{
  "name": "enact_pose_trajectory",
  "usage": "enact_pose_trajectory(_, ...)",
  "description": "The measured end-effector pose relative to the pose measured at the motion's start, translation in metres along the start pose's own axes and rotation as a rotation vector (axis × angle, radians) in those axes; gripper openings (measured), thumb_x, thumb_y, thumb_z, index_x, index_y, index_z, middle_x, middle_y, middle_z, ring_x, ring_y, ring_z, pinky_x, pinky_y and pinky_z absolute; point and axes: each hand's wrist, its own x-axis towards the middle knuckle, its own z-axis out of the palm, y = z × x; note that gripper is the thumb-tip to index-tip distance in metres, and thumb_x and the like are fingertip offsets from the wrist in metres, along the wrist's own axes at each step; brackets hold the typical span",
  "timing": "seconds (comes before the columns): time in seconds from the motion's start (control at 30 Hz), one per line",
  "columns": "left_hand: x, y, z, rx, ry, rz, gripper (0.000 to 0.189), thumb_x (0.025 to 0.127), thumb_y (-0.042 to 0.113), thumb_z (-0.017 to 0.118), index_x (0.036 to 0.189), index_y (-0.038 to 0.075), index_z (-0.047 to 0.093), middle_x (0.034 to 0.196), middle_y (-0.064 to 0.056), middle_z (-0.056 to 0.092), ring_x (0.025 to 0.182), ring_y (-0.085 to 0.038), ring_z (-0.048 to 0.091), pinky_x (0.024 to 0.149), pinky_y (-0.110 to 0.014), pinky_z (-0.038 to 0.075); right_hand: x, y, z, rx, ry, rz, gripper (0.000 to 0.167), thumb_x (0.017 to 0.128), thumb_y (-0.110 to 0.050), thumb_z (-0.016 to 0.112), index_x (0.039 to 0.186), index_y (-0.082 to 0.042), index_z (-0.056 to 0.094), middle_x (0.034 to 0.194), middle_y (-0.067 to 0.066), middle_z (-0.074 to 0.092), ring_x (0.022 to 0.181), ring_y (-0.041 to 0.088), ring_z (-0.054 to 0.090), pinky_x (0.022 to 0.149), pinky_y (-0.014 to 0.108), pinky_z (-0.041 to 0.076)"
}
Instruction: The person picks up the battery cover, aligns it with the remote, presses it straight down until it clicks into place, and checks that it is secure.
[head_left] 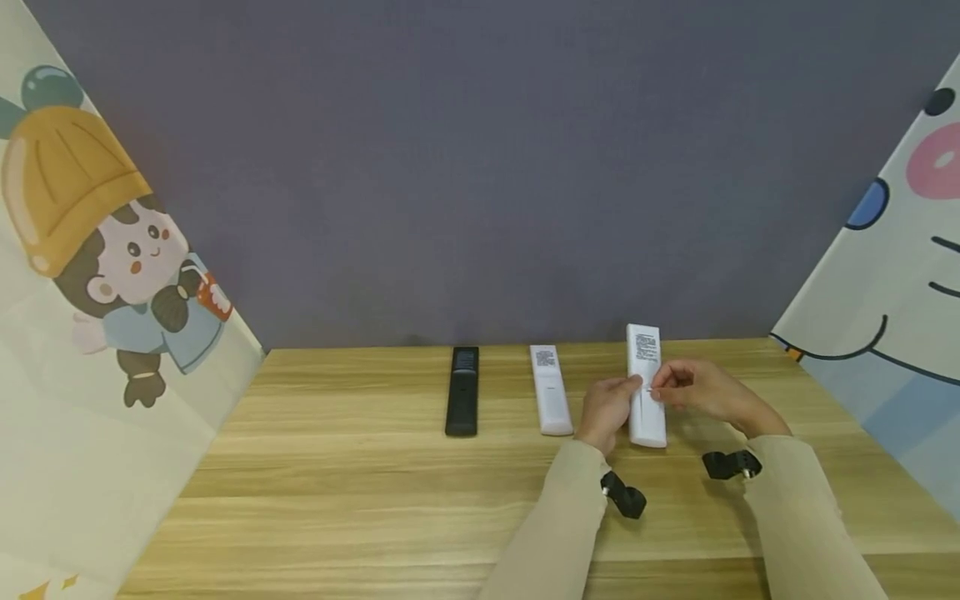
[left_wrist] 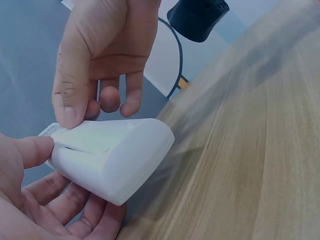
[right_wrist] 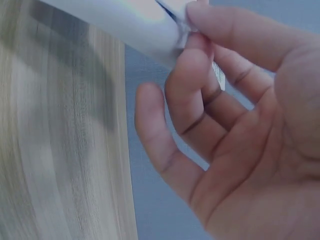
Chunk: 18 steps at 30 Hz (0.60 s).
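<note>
My left hand (head_left: 606, 412) grips a white remote control (head_left: 647, 429) by its side, thumb on top and fingers beneath, as the left wrist view shows. The remote is held back side up above the table, with a printed label at its far end. Its battery cover (left_wrist: 90, 135) sits unevenly, and a dark slit shows along one edge. My right hand (head_left: 697, 388) pinches the cover's edge between thumb and index finger (right_wrist: 192, 65), close to the left thumb. In the right wrist view the other fingers curl loosely below the remote.
A second white remote control (head_left: 553, 400) and a black remote control (head_left: 462, 400) lie back side up to the left on the wooden table (head_left: 360, 500). Behind the table stands a grey panel (head_left: 480, 183). Cartoon-printed panels (head_left: 45, 333) flank both sides.
</note>
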Motion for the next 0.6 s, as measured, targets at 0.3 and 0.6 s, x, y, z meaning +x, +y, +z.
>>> enact_pose_trajectory(0.3,0.0004,-0.0008,-0.0012,0.015,-0.017,0.011,0.029,0.096,0.030,0.070,0.108,0.005,0.077,0.096,-0.001,0.074,0.089,-0.013,0.065,0.085,-0.034,0.054,0.0016,0.0007,0.0010,0.013,0.003,0.093,0.034,0.095,-0.022,0.072,0.114,0.000,0.054,0.106,0.016,0.061,0.090,0.020,0.061,0.074,0.040,0.059)
enact_pose_trajectory(0.6,0.0005,0.0021,-0.0011,-0.018,-0.053,-0.014,0.020,0.089,0.022,0.075,0.103,0.007,0.077,0.089,0.001,0.073,0.081,-0.014,0.066,0.076,-0.032,0.054,0.0009,0.0012,0.0005,0.052,-0.024,0.095,0.027,0.101,-0.018,0.064,0.116,0.001,0.053,0.111,0.019,0.063,0.094,0.025,0.064,0.074,0.041,0.060)
